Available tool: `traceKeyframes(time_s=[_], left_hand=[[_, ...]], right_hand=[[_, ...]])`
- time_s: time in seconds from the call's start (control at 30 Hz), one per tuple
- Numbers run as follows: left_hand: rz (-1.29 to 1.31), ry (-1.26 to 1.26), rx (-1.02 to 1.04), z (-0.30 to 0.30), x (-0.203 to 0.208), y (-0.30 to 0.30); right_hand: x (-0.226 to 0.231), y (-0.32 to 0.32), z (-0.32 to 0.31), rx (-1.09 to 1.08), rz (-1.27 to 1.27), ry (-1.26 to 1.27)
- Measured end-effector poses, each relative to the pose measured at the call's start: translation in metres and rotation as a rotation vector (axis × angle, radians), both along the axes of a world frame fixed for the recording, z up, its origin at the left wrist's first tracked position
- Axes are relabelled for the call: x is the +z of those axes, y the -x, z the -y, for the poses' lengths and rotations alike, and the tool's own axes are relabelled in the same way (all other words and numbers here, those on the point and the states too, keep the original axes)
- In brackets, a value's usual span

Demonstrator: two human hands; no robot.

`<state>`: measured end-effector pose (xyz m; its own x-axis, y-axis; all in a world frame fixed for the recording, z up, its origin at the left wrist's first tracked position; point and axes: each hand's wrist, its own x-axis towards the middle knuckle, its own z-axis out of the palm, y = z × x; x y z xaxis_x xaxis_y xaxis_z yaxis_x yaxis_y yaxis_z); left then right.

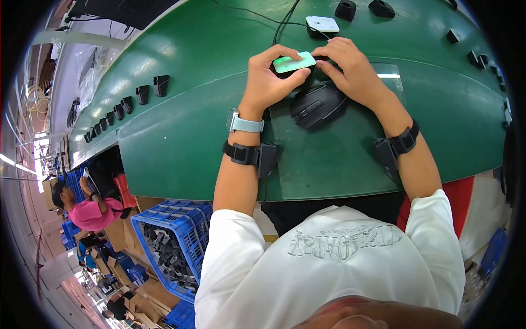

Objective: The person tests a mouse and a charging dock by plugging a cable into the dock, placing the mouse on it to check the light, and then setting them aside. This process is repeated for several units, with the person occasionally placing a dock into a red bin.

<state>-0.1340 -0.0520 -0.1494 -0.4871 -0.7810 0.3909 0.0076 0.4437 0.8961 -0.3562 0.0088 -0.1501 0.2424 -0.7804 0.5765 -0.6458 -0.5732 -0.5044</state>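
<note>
White short-sleeved shirt (pixel 329 263) fills the near edge, raised lettering across its chest, and out of its sleeves two bare forearms stretch away over the broad green table (pixel 181 159). Pale blue watch strap (pixel 248 125) on the left wrist, black strapped-on module (pixel 267 160) just below it, matching black module (pixel 387 153) on the right forearm! Now to the action: the left hand (pixel 266 77) has its thumb and fingers wrapped around a small rounded black device with a glowing pale-green top (pixel 295 62), held above the table toward its far side. At the right end of that device comes the right hand (pixel 348 66), thumb and forefinger drawn narrow; what sits between them, I cannot tell. Just on the near side, a black contoured computer mouse (pixel 319 105) rests on a clear flat sheet (pixel 329 170). Farther off, a white-topped black device (pixel 322 24) sits beside dark cables (pixel 285 22). Over on the left, small black angular blocks (pixel 127 104) line up in a row, and below the table's edge a blue plastic crate (pixel 174 219) brims with black parts (pixel 167 252).
</note>
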Motion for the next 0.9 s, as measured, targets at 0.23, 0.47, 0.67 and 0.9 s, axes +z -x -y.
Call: traceKeyframes(time_s=[0.23,0.47,0.67,0.9], left_hand=[[0.062,0.006,0.004,0.001,-0.001,-0.002],[0.066,0.013,0.009,0.0,0.001,-0.002],[0.098,-0.02,-0.041,-0.004,0.007,-0.002],[0.094,0.252,-0.02,0.001,0.007,0.007]], right_hand=[[0.0,0.001,0.0,0.031,0.017,-0.033],[-0.001,0.002,-0.001,0.029,-0.01,-0.05],[0.004,0.001,-0.007,0.07,0.16,-0.275],[0.004,0.005,-0.006,0.008,0.288,-0.35]])
